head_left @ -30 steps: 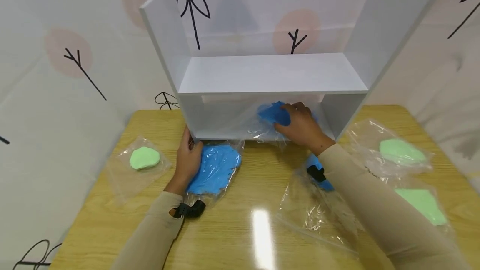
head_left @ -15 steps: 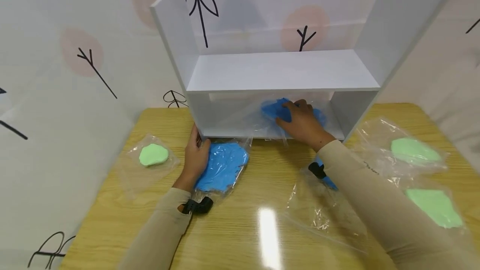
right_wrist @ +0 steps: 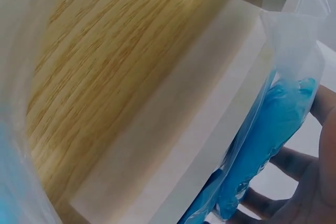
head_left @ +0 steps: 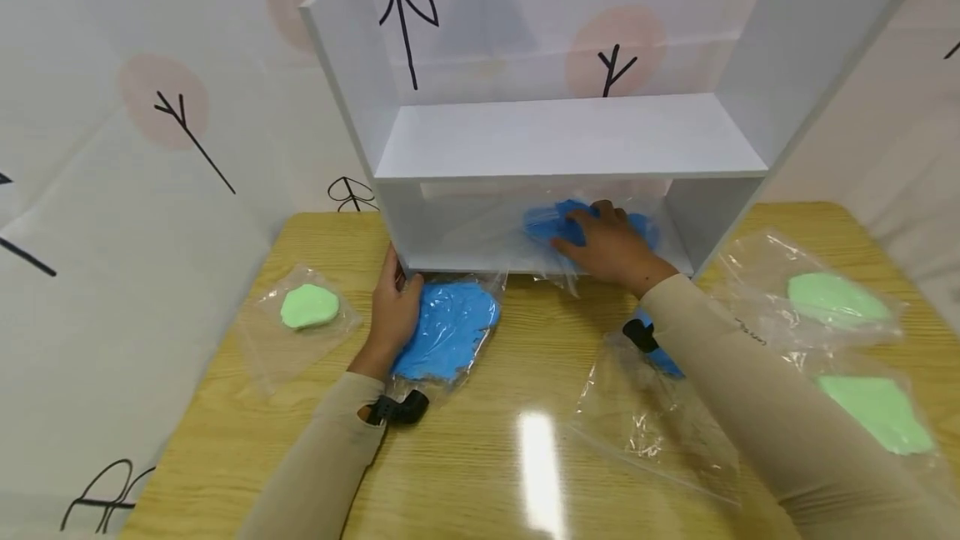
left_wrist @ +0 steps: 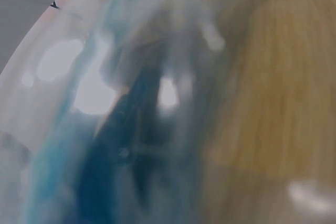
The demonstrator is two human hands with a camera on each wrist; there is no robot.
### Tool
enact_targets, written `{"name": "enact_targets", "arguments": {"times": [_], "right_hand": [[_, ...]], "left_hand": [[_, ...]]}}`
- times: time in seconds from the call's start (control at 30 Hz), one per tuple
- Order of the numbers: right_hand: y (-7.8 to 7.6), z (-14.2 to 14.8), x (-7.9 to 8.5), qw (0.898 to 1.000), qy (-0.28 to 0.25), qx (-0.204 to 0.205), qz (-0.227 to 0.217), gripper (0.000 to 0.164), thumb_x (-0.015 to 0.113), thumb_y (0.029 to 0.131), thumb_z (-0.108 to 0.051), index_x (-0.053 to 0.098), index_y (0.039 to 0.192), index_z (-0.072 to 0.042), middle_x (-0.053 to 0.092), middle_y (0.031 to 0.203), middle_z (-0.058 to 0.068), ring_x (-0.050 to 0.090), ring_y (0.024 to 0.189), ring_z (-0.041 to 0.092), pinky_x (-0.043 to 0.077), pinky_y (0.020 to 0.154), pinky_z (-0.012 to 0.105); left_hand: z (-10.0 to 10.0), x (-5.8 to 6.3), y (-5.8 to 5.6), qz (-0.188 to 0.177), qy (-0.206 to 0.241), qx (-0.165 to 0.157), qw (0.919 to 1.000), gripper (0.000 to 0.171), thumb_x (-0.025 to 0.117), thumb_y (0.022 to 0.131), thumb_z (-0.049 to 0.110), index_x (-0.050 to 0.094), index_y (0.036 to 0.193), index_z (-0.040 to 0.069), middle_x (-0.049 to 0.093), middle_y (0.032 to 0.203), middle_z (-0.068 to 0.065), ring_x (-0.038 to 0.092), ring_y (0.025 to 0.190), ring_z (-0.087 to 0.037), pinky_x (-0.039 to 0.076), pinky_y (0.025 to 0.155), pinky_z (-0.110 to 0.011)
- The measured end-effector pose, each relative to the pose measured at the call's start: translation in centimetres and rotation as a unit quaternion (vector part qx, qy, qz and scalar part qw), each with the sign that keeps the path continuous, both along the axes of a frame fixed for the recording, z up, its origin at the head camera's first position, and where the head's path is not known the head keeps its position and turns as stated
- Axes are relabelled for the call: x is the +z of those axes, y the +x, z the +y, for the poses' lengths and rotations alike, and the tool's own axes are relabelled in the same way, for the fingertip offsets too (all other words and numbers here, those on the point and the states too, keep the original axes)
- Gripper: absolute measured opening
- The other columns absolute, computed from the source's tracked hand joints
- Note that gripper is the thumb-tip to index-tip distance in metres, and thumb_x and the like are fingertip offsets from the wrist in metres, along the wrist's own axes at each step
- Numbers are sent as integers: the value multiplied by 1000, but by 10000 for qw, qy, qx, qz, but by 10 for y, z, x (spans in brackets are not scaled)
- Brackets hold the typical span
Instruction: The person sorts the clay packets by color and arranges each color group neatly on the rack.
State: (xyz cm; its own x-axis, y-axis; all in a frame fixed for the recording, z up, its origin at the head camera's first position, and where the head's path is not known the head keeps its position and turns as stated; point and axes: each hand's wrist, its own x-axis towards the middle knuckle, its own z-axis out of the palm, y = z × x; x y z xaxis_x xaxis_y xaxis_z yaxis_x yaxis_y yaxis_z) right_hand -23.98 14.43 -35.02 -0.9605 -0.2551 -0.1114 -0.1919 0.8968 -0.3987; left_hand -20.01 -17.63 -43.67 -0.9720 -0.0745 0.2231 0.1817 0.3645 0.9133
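Blue bag in the shelf, grip not yet released

The blue bag (head_left: 546,223) lay inside the lower bay (head_left: 401,215) of the shelf (head_left: 570,136), towards its right end, with loose plastic (head_left: 558,276) hanging over the front edge. The right hand (head_left: 613,248) held it, fingers and thumb curled on the blue mass. The step in hand looked like settling this bag in place; the next move seemed to call for tucking the overhang inside, then opening the fingers without dragging the bag back out.

The left hand (head_left: 393,319) rested at the shelf's lower left corner, probably to steady it; the left wrist view was badly blurred, so whether thumb and fingers pinched it could not be told.

Just right of that hand, a second blue bag (head_left: 452,332) lay on the bench (head_left: 525,357). A third blue bag (head_left: 663,362) was partly hidden by the right sleeve (head_left: 750,390). Further out lay a left green bag (head_left: 309,307) and two right ones, a far green bag (head_left: 836,298) and a near green bag (head_left: 876,413).
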Motion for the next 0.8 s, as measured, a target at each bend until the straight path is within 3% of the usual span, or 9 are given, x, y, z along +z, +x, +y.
{"name": "enact_targets", "arguments": {"times": [0.27,0.53,0.8], "right_hand": [[0,1,-1,9973,664,318,-10,78,42,101,-59,27,158,-7,13,160,36,19,143,60,25,112,72],[2,-3,-3,9929,1087,476,-93,84,40,101,-62,15,161,-8,8,160,37,12,146,58,18,118,69],[3,-3,-6,9908,1237,535,-79,84,36,102,-61,9,162,-10,2,161,38,6,147,58,14,118,69]], "left_hand": [[-1,-2,-1,171,-83,-3,9998,70,48,102,14,17,160,37,30,164,2,32,150,-21,30,122,-45],[-2,-2,-1,74,-116,51,9999,71,48,102,13,15,160,37,30,163,1,33,149,-21,30,122,-43],[-2,-3,-1,122,-84,14,9999,70,48,102,14,16,159,40,31,163,1,33,149,-21,30,122,-45]]}}
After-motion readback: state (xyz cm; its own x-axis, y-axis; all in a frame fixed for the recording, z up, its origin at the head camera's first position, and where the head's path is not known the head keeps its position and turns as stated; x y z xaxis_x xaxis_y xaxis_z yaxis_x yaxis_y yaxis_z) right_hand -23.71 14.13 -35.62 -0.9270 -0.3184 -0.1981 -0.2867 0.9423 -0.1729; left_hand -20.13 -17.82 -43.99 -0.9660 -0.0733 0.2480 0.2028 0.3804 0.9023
